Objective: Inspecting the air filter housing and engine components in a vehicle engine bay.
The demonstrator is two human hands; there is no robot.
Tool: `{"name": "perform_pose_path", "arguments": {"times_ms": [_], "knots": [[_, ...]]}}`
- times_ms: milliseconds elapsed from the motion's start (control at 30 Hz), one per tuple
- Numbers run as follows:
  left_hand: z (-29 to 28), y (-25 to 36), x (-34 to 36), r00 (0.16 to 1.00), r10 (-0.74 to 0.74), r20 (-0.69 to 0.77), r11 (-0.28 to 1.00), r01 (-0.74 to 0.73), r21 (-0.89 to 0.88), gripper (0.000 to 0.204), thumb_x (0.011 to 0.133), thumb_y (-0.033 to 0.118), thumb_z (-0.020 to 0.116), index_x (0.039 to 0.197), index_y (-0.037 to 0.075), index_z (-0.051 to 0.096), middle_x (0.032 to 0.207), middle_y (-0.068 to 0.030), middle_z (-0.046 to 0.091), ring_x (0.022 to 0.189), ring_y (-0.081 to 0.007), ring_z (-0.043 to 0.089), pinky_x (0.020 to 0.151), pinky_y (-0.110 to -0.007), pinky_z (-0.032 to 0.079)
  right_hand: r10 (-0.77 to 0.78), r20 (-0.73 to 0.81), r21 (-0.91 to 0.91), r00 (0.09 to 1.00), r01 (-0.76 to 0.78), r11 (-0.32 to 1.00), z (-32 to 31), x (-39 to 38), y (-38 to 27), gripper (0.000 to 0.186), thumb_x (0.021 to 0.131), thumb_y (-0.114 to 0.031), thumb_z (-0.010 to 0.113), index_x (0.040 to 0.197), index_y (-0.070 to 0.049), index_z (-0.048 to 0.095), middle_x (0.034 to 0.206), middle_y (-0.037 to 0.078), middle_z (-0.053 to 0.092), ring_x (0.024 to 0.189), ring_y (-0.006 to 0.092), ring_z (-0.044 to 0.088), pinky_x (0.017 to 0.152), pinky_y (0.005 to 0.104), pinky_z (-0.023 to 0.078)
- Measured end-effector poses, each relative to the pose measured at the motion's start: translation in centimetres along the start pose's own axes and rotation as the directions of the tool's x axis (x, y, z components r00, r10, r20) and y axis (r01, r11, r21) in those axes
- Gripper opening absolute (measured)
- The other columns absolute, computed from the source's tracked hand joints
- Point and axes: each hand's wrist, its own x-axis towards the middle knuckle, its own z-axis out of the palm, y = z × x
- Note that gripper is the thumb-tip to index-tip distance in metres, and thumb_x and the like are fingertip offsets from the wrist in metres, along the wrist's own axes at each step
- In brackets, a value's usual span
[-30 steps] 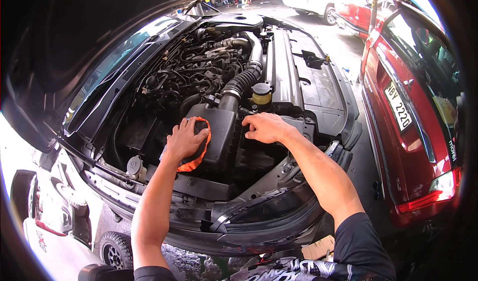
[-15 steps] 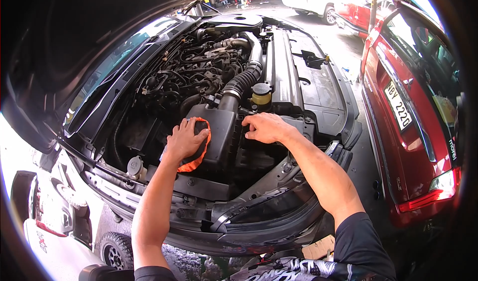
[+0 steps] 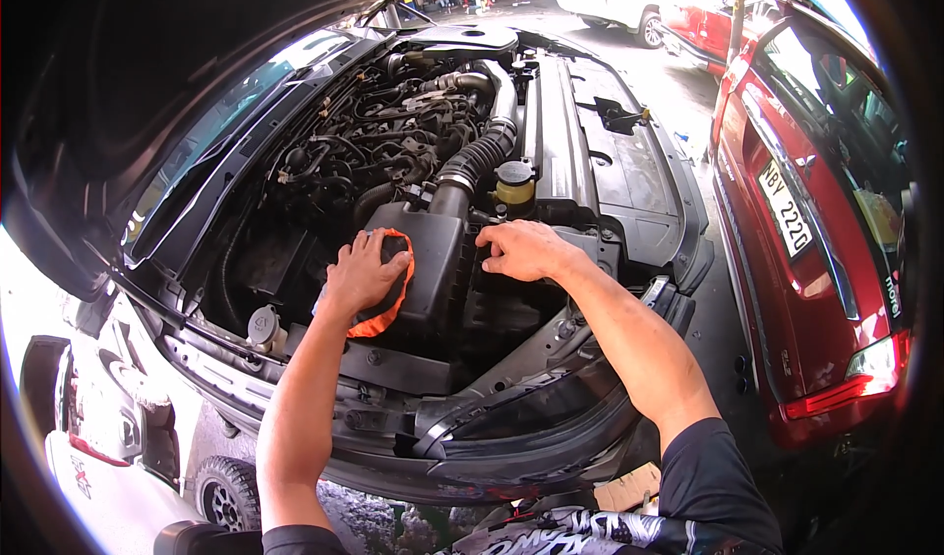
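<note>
My left hand (image 3: 364,278) lies on a dark cloth with a bright orange edge (image 3: 397,304). Its fingers bend over the cloth and its thumb lies across the right side. Beneath the cloth is the black plastic air filter box (image 3: 430,260) of an engine bay. My right hand (image 3: 531,251) hovers by the box's right side, near a small hose fitting. Its index finger points left, the thumb sits apart below, and the other fingers are curled; I see nothing in it. A ribbed black intake hose (image 3: 479,158) runs from the box toward a silvery pipe.
Right of the hose stands a yellowish fluid reservoir with a black cap (image 3: 514,183). A white-capped filler (image 3: 264,327) is at the left front. The raised hood (image 3: 108,93) overhangs the left. A red vehicle (image 3: 806,240) is parked close on the right.
My left hand has shifted very slightly left on the cloth, and its thumb lies a little higher. My right hand stays almost where it was.
</note>
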Motion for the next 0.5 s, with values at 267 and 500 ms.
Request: {"name": "perform_pose_path", "arguments": {"times_ms": [267,500], "knots": [[-0.2,0.14,-0.07,1.0,0.003,0.018,1.0,-0.003,-0.023,0.077,0.094,0.068,0.045,0.149,0.016,0.041,0.156,-0.0149,0.038,0.139,-0.0421,0.04,0.108,-0.059,0.038,0.005,0.009,-0.001,1.0,-0.005,1.0,-0.08,-0.02,-0.06,0.042,0.087,-0.031,0.07,0.122,-0.009,0.064,0.102,0.009,0.072,0.102,0.031,0.067,0.087,0.0425,0.051],[-0.12,0.11,-0.02,1.0,0.001,0.018,1.0,-0.001,-0.021,0.077,0.093,0.068,0.045,0.15,0.016,0.041,0.156,-0.0148,0.037,0.139,-0.042,0.04,0.108,-0.059,0.038,0.003,0.007,-0.008,1.0,-0.003,1.0,-0.08,-0.05,-0.06,0.042,0.087,-0.031,0.07,0.123,-0.009,0.064,0.103,0.009,0.072,0.103,0.0308,0.067,0.088,0.0426,0.051]]}}
